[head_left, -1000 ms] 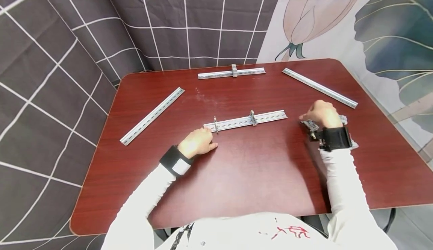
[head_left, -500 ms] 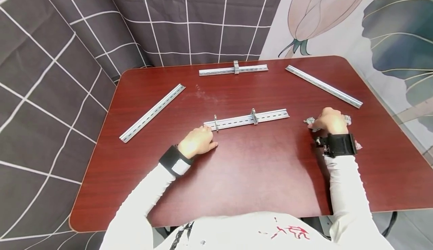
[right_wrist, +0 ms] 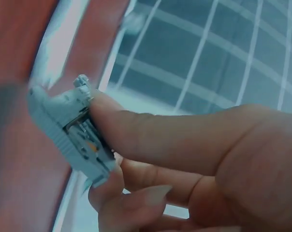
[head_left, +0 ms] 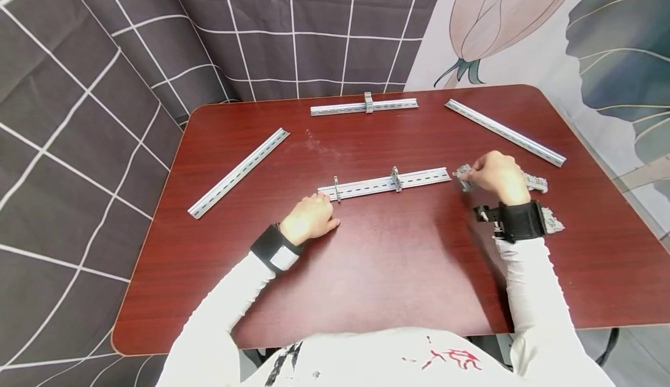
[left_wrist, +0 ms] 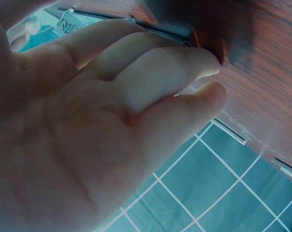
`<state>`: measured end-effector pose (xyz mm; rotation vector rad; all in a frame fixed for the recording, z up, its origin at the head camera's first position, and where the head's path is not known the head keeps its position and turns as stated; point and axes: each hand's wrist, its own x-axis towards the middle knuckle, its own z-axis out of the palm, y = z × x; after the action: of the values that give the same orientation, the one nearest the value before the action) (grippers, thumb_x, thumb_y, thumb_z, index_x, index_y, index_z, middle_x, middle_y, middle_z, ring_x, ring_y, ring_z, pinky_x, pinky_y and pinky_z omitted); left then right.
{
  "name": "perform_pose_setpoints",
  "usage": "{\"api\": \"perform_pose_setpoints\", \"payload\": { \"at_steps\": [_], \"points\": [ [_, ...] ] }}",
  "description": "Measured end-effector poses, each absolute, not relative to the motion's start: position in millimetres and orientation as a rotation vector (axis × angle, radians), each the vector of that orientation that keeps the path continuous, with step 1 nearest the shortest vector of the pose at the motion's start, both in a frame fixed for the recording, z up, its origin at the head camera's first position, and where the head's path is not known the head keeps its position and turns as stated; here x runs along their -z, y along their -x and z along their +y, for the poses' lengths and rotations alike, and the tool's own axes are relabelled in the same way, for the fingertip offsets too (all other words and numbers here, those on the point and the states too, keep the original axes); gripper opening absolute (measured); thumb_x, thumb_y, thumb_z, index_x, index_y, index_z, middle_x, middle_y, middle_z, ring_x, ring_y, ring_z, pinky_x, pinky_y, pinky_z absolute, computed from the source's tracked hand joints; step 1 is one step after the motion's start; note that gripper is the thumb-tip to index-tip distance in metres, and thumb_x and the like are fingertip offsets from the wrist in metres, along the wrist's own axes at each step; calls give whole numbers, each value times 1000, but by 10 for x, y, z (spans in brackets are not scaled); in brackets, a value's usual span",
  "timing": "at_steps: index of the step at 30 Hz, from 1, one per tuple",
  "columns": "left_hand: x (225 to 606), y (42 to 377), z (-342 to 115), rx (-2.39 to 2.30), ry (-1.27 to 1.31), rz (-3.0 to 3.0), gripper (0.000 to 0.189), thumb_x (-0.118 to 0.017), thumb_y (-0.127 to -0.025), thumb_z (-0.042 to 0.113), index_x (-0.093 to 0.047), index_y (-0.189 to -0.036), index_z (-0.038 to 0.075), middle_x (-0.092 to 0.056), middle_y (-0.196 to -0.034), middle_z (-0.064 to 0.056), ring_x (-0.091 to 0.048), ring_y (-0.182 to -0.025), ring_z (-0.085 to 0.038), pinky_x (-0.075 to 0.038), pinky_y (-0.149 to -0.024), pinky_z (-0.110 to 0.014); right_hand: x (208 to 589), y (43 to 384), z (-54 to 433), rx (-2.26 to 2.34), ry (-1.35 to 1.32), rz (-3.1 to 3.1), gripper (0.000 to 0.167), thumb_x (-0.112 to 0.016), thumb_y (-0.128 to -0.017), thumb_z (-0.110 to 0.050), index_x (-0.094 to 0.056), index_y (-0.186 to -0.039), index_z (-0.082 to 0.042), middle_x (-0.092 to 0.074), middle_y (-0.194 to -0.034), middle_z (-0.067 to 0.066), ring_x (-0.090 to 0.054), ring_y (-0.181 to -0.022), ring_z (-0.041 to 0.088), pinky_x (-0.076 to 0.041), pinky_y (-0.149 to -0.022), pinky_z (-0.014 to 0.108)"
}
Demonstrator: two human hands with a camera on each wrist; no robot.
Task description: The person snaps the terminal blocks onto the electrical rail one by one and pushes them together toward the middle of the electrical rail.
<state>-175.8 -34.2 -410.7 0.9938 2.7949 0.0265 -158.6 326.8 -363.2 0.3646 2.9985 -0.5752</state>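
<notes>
On the table (head_left: 377, 282), the slotted metal rail (head_left: 366, 187) stretches from the fingertips of your left hand (head_left: 309, 218) to just short of your right hand (head_left: 499, 174), so let the left, its fingers loosely bent and thumb apart, bear down evenly on that end to steady it. Your right hand pinches the grey block (right_wrist: 71, 137) between thumb and fingers near the rail's far end; it looks tilted, so you'd probably do well to square it up in a firm, light grip, minding the two thin clips (head_left: 396, 178) standing on the rail between your hands
</notes>
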Motion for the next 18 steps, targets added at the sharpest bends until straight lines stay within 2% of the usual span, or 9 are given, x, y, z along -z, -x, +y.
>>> {"api": "perform_pose_setpoints", "payload": {
  "at_steps": [5, 9, 14, 18],
  "points": [
    [4105, 1745, -336, -15, -1000, 2803, 41, -63, -92, 34, -67, -100, -6, -63, -106, -22, -60, -96, -35, -52, -82, -46, 3497, 1631, 2800, 581, -205, 3044, 22, -66, -85, -24, -71, -82, -3, -69, -89, 23, -62, -77, 41, -47, -63, 53],
    [4116, 1746, -334, 7, -1011, 2819, 38, -63, -92, 34, -69, -95, -3, -63, -103, -21, -60, -94, -34, -52, -80, -45, 3502, 1665, 2435, 569, -52, 3035, 17, -63, -85, -22, -71, -84, -7, -69, -85, 16, -60, -73, 32, -47, -59, 45],
    [4103, 1733, -335, 41, -992, 2829, 39, -63, -92, 35, -68, -98, -3, -63, -104, -20, -60, -96, -33, -51, -82, -44, 3617, 1818, 2013, 557, 89, 3048, 14, -63, -81, -19, -66, -69, -12, -61, -67, 4, -55, -63, 24, -42, -52, 36],
    [4088, 1703, -335, 58, -996, 2833, 39, -63, -92, 35, -69, -100, -2, -64, -107, -20, -60, -99, -32, -52, -84, -44, 3746, 1947, 1798, 501, 86, 3076, 29, -60, -80, -16, -52, -52, -15, -46, -55, -1, -50, -56, 23, -37, -46, 35]
  ]
}}
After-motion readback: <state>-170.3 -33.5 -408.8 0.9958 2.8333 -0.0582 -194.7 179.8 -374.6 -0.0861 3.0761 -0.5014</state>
